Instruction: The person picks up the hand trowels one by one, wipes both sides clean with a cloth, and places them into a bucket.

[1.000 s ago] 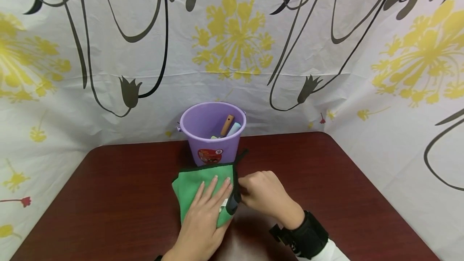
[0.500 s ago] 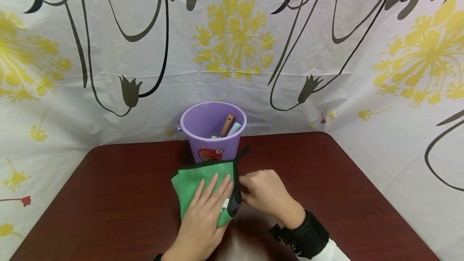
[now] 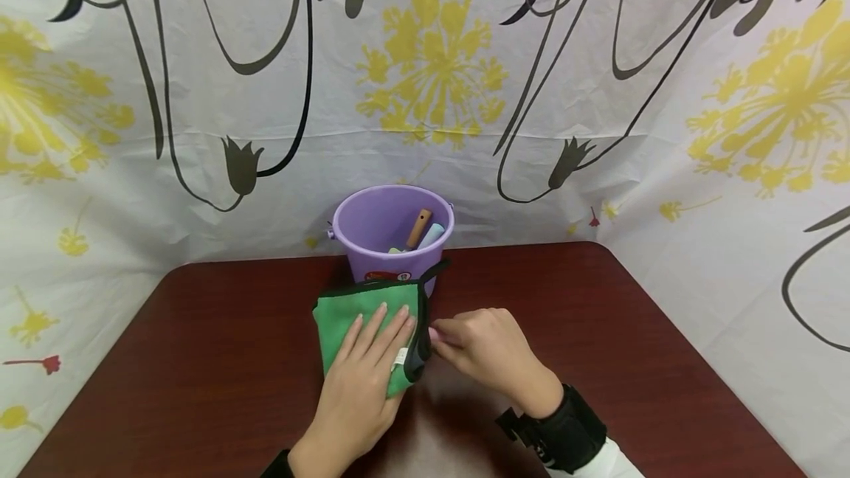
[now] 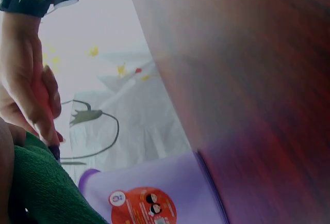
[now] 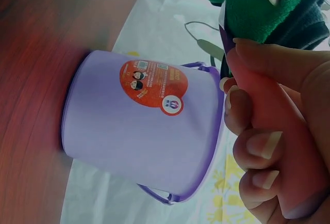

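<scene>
My left hand [image 3: 361, 382] holds a folded green cloth [image 3: 332, 319] with dark edging; its fingers lie extended across the top, thumb hidden beneath. The right hand [image 3: 494, 352], just right of the cloth, grips a pink handle [image 5: 291, 141] with its fingers curled round it. In the right wrist view the handle has a dark purple end, and a thin shiny edge runs up beside the cloth. What kind of tool it is cannot be told, since the cloth hides most of its working end. Behind the cloth stands a purple bucket [image 3: 358, 262] with a red label.
Inside the bucket are a brown handle [image 3: 418, 229], a light blue item [image 3: 432, 235] and a bit of something yellow-green. A dark red-brown table [image 3: 199, 360] carries everything. Behind it hangs a white curtain [image 3: 292, 220] printed with flowers.
The left hand and cloth have shifted left and toward the bucket, covering more of its label. A bit of the pink handle now shows between cloth and right hand, which has barely moved.
</scene>
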A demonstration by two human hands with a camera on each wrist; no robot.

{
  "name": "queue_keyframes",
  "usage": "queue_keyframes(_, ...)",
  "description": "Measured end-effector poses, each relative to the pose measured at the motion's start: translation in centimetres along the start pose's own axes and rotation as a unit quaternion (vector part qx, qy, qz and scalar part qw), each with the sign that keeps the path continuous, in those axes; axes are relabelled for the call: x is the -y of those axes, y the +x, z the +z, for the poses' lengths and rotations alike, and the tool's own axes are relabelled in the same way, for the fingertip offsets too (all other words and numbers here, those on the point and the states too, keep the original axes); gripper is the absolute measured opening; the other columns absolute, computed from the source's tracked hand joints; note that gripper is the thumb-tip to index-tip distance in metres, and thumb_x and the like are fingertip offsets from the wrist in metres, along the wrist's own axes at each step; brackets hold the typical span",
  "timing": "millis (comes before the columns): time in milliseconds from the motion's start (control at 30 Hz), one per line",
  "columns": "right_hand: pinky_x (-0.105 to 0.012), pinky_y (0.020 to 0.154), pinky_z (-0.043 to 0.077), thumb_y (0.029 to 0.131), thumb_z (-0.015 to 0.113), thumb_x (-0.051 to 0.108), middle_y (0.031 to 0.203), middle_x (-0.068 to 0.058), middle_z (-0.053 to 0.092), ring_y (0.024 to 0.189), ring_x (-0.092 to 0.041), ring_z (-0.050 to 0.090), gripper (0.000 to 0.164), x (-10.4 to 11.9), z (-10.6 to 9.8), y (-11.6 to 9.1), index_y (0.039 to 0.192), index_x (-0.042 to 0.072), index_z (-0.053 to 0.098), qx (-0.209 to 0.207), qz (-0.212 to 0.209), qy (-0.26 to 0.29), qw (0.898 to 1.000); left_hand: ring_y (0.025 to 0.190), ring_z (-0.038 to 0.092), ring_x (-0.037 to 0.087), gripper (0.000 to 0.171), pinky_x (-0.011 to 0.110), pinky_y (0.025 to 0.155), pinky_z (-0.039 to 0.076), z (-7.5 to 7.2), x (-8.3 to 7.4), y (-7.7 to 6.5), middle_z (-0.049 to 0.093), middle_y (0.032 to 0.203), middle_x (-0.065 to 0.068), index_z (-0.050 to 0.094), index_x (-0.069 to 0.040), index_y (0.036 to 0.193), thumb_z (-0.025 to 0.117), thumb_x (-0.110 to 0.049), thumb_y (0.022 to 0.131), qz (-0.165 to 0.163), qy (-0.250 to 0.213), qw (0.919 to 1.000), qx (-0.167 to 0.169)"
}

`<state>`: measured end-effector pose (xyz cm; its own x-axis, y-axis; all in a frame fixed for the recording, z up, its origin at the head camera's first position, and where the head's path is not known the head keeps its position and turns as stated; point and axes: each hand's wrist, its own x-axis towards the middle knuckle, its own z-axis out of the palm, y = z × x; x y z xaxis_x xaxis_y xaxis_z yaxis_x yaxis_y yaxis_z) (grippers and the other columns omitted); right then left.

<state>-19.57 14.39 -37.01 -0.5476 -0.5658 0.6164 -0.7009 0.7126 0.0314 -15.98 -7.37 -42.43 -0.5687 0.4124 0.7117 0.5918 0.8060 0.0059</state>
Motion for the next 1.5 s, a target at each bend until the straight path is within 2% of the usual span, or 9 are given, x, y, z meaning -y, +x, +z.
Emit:
queue_keyframes(167, -0.011, 0.044, 0.025, 0.091, 0.077, 0.036, 0.054, 0.016, 0.054, 0.051, 0.001, 0.055, 0.02, -0.3, 0.0, 0.0, 0.074, 0.026, 0.071, -0.011, 0.0, 0.01, 1.0, 0.148, 0.042, 0.025, 0.076, 0.039, 0.13, 0.015, -0.1, 0.6, 0.1, 0.048, 0.157, -0.001, 0.053, -0.015, 0.148, 0.071, -0.016, 0.074, 0.0, 0.008, 1.0, -0.005)
queue_keyframes(367, -0.01, 0.044, 0.029, 0.088, 0.079, 0.036, 0.055, 0.017, 0.057, 0.051, 0.004, 0.054, 0.017, -0.5, -0.2, -0.1, 0.075, 0.027, 0.074, -0.026, 0.003, 0.015, 1.0, 0.147, 0.043, 0.026, 0.082, 0.049, 0.124, 0.027, -0.2, 1.4, 0.4, 0.048, 0.157, -0.001, 0.051, -0.014, 0.149, 0.079, -0.024, 0.073, -0.005, 0.02, 0.9997, -0.016)
queue_keyframes(533, -0.011, 0.044, 0.029, 0.086, 0.081, 0.036, 0.055, 0.017, 0.056, 0.05, 0.004, 0.051, 0.015, -0.6, -0.4, -0.2, 0.076, 0.026, 0.074, -0.029, 0.007, 0.017, 0.999, 0.146, 0.044, 0.027, 0.079, 0.057, 0.119, 0.033, -0.4, 2.1, 0.6, 0.049, 0.157, -0.001, 0.053, -0.013, 0.148, 0.08, -0.026, 0.075, -0.014, 0.02, 0.9995, -0.02)
queue_keyframes(633, -0.01, 0.045, 0.029, 0.09, 0.076, 0.042, 0.054, 0.016, 0.055, 0.05, 0.005, 0.051, 0.02, -0.8, -0.4, -0.3, 0.077, 0.026, 0.075, -0.03, 0.008, 0.017, 0.999, 0.147, 0.044, 0.028, 0.075, 0.06, 0.117, 0.034, -0.5, 2.4, 0.7, 0.049, 0.157, -0.001, 0.053, -0.013, 0.148, 0.077, -0.027, 0.078, -0.021, 0.018, 0.9994, -0.02)
queue_keyframes(733, -0.009, 0.046, 0.028, 0.096, 0.065, 0.05, 0.054, 0.016, 0.055, 0.051, 0.006, 0.049, 0.032, -0.9, -0.5, -0.3, 0.077, 0.027, 0.075, -0.026, 0.012, 0.019, 0.999, 0.147, 0.043, 0.03, 0.07, 0.062, 0.116, 0.034, -0.6, 2.7, 0.8, 0.049, 0.157, 0.0, 0.053, -0.013, 0.148, 0.073, -0.029, 0.082, -0.03, 0.012, 0.9993, -0.02)
queue_keyframes(833, -0.009, 0.046, 0.024, 0.097, 0.06, 0.055, 0.054, 0.017, 0.053, 0.05, 0.007, 0.044, 0.038, -1.0, -0.7, -0.3, 0.077, 0.027, 0.075, -0.016, 0.018, 0.02, 0.999, 0.147, 0.043, 0.031, 0.066, 0.062, 0.116, 0.034, -0.8, 3.0, 0.8, 0.049, 0.156, 0.0, 0.053, -0.012, 0.147, 0.07, -0.028, 0.085, -0.039, 0.004, 0.999, -0.022)
queue_keyframes(1067, -0.01, 0.048, 0.017, 0.095, 0.064, 0.054, 0.053, 0.017, 0.039, 0.051, 0.007, 0.031, 0.036, -1.3, -1.0, -0.4, 0.074, 0.027, 0.072, 0.005, 0.037, 0.029, 0.999, 0.147, 0.042, 0.033, 0.059, 0.063, 0.117, 0.032, -1.0, 3.4, 0.9, 0.048, 0.158, -0.001, 0.052, -0.014, 0.148, 0.062, -0.032, 0.092, -0.059, -0.022, 0.9977, -0.025)
queue_keyframes(1267, -0.012, 0.049, 0.012, 0.094, 0.065, 0.054, 0.056, 0.017, 0.024, 0.051, 0.005, 0.023, 0.038, -1.2, -0.8, -0.3, 0.07, 0.026, 0.065, 0.022, 0.052, 0.039, 0.998, 0.15, 0.037, 0.034, 0.06, 0.059, 0.118, 0.033, -0.8, 3.0, 0.6, 0.045, 0.159, 0.0, 0.05, -0.014, 0.15, 0.064, -0.033, 0.094, -0.075, -0.036, 0.9965, 0.003)
queue_keyframes(1500, -0.011, 0.048, 0.018, 0.087, 0.079, 0.042, 0.053, 0.017, 0.034, 0.051, 0.006, 0.029, 0.024, -0.8, -0.6, -0.2, 0.074, 0.025, 0.07, 0.022, 0.055, 0.041, 0.997, 0.152, 0.033, 0.033, 0.06, 0.056, 0.123, 0.027, -0.9, 2.1, 0.5, 0.044, 0.16, -0.002, 0.052, -0.014, 0.149, 0.068, -0.03, 0.093, -0.093, -0.043, 0.9946, 0.014)
